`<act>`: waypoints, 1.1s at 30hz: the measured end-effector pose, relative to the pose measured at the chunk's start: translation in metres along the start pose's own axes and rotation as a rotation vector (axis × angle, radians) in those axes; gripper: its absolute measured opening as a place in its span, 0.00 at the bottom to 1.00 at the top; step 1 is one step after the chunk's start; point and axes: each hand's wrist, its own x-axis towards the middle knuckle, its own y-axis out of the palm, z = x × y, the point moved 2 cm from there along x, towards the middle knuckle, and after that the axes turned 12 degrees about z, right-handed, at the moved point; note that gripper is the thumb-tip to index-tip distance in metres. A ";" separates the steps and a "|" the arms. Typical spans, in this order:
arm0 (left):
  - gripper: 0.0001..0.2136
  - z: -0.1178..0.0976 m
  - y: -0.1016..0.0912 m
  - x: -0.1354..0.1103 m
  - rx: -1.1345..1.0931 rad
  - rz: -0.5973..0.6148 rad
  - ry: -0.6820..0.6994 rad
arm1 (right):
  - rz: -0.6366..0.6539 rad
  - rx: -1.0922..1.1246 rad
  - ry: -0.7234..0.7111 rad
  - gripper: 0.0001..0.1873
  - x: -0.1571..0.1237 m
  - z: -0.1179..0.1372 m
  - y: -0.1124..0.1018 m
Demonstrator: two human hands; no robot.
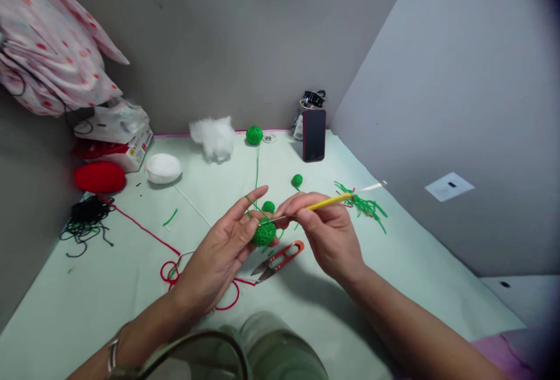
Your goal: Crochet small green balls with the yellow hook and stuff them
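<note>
One green crocheted ball (pixel 264 234) sits pinched in left hand (pixel 223 246), beside right hand (pixel 335 234) gripping yellow hook (pixel 329 201)

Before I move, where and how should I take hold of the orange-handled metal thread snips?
Probably by the rounded orange handle end, coming from the right: the snips lie slantwise on the pale-green table, that end toward the right hand, while the pointed blades face left.
</note>
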 end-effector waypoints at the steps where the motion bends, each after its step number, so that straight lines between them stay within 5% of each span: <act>1: 0.23 0.001 -0.001 0.000 0.036 0.000 0.018 | -0.007 -0.065 -0.034 0.07 -0.001 0.000 0.001; 6: 0.25 0.003 -0.005 0.002 0.150 0.003 0.116 | -0.091 -0.257 -0.093 0.06 -0.005 0.001 0.004; 12: 0.29 0.002 -0.006 0.000 0.128 0.010 0.082 | -0.040 0.101 0.057 0.05 -0.001 -0.007 0.002; 17: 0.29 0.000 -0.005 -0.001 0.154 -0.015 0.055 | -0.029 0.119 0.091 0.07 0.000 -0.010 0.000; 24: 0.26 -0.001 -0.002 0.002 0.089 0.000 0.061 | 0.019 -0.371 -0.101 0.08 -0.003 0.002 0.005; 29: 0.26 0.003 0.000 -0.001 -0.015 -0.086 0.055 | 0.110 -1.085 -0.495 0.17 -0.015 0.008 0.015; 33: 0.23 0.004 0.004 -0.003 -0.151 -0.056 -0.063 | 0.108 -0.939 -0.425 0.18 -0.016 0.008 0.012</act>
